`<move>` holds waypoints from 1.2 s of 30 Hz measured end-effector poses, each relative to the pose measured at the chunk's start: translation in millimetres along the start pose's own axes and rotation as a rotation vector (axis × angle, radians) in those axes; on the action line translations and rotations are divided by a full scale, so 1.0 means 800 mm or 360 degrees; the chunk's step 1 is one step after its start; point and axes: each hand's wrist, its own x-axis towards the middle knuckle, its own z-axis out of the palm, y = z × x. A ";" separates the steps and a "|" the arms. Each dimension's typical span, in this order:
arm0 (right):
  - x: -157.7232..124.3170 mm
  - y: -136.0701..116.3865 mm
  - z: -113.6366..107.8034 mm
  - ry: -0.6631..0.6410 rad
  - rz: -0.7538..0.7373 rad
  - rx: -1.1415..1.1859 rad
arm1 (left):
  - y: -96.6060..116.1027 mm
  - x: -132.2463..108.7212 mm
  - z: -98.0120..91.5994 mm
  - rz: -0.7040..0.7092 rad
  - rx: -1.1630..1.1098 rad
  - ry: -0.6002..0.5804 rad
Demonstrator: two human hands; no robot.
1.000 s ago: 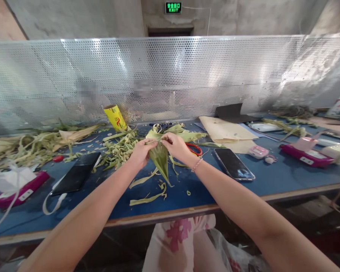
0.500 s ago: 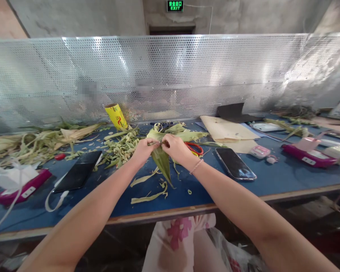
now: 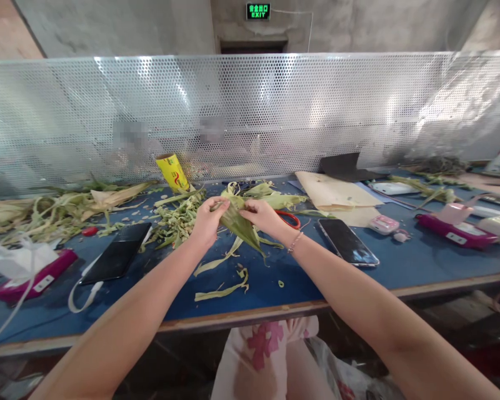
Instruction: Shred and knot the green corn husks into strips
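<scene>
A green corn husk (image 3: 240,225) is stretched between my two hands above the blue table, its pointed end hanging toward the lower right. My left hand (image 3: 210,218) pinches its left edge between thumb and fingers. On the other side, my right hand (image 3: 263,216) grips the husk's right edge, fingers curled. Paler husk leaves (image 3: 281,200) lie just behind my hands. Left of them is a heap of small shredded green pieces (image 3: 179,219). Red-handled scissors (image 3: 290,218) lie partly hidden behind my right wrist. Torn husk strips (image 3: 220,291) rest nearer the front edge.
A black phone (image 3: 116,253) and a magenta power strip (image 3: 54,275) lie at left; another phone (image 3: 348,241) lies at right beside a pink case (image 3: 384,224). A yellow tube (image 3: 173,172) stands before the perforated metal screen (image 3: 250,111). Brown paper (image 3: 333,191) lies behind the right phone.
My hands have moved slightly apart, the left one to the left. The husk between them has turned, its tip swinging to the right and upward.
</scene>
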 end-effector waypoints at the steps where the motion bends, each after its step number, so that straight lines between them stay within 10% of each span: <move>1: 0.000 0.000 -0.001 0.0053 -0.0036 -0.0060 | 0.000 0.000 0.000 -0.0027 -0.0059 -0.0008; 8: 0.002 0.004 -0.003 0.0280 0.0047 0.0061 | -0.009 -0.005 0.006 -0.0345 -0.0108 -0.0155; 20: 0.021 0.031 -0.054 0.1128 0.0160 0.0690 | 0.014 0.053 -0.054 0.0108 -0.0278 0.0897; 23: 0.025 0.044 -0.072 0.1368 0.0269 0.0930 | 0.013 0.058 -0.061 0.0084 -0.0235 0.0872; 31: 0.025 0.055 -0.020 0.0496 0.0408 0.0627 | -0.003 0.035 -0.032 0.0086 0.0121 0.0273; 36: 0.010 0.036 -0.005 0.0414 0.0076 -0.0161 | -0.004 0.021 -0.022 0.0204 0.0443 0.0083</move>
